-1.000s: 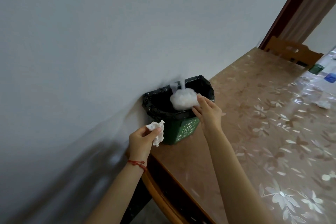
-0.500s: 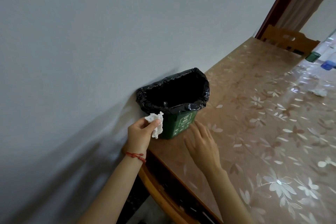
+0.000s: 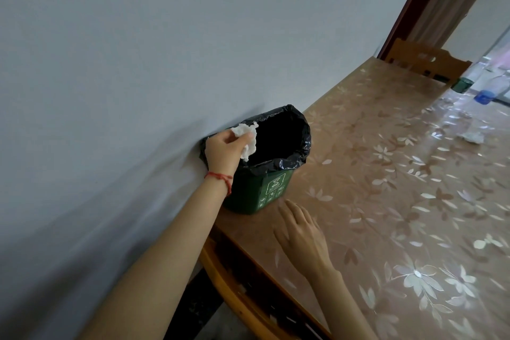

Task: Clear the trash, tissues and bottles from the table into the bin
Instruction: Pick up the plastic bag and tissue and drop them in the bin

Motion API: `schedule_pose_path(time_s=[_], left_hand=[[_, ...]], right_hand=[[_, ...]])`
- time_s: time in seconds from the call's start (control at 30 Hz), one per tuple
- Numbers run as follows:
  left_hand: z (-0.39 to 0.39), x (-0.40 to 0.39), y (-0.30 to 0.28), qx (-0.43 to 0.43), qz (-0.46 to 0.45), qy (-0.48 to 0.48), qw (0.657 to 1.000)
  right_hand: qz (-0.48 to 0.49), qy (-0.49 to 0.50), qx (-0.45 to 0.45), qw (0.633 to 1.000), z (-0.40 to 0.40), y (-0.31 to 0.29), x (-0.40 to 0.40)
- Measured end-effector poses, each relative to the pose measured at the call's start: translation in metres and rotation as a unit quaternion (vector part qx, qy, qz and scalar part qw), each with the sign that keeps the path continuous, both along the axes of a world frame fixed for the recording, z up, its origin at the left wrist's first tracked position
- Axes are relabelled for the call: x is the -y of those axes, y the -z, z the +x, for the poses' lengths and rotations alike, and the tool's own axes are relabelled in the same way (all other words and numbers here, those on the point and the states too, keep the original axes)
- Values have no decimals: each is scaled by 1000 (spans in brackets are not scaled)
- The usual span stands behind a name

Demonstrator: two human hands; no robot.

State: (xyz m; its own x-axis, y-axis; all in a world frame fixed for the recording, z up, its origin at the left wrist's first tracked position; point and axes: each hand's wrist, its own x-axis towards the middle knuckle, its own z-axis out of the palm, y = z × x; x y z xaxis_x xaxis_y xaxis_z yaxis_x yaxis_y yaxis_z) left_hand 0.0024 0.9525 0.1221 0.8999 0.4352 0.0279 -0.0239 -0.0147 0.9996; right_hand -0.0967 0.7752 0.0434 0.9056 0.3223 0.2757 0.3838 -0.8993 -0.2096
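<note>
A small green bin (image 3: 269,190) with a black liner stands at the table's left corner, against the wall. My left hand (image 3: 223,150) is over the bin's left rim, gripping a crumpled white tissue (image 3: 247,138) above the dark opening. My right hand (image 3: 302,232) lies flat on the table just in front of the bin, fingers apart, holding nothing. Another crumpled tissue (image 3: 473,136) lies far right on the table. Clear plastic bottles, one with a blue cap (image 3: 485,95) and one with a green cap (image 3: 465,84), lie at the far right edge.
The table (image 3: 386,188) wears a glossy brown floral cover. A grey wall runs along its left side. A wooden chair back (image 3: 425,63) stands at the far end, beside a dark door frame.
My right hand let a white wad drop into the bin, then came down flat on the table. My left hand rose with the tissue from beside the bin to over its rim.
</note>
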Motion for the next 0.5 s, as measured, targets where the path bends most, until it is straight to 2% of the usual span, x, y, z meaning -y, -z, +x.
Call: schedule_pose_path(time_s=[0.37, 0.5], left_hand=[[14, -7, 0, -44, 53, -24, 997], [-7, -4, -3, -7, 95, -17, 995]], right_hand=[[48, -1, -40, 998, 0, 8, 5], [60, 7, -52, 997, -2, 11, 6]])
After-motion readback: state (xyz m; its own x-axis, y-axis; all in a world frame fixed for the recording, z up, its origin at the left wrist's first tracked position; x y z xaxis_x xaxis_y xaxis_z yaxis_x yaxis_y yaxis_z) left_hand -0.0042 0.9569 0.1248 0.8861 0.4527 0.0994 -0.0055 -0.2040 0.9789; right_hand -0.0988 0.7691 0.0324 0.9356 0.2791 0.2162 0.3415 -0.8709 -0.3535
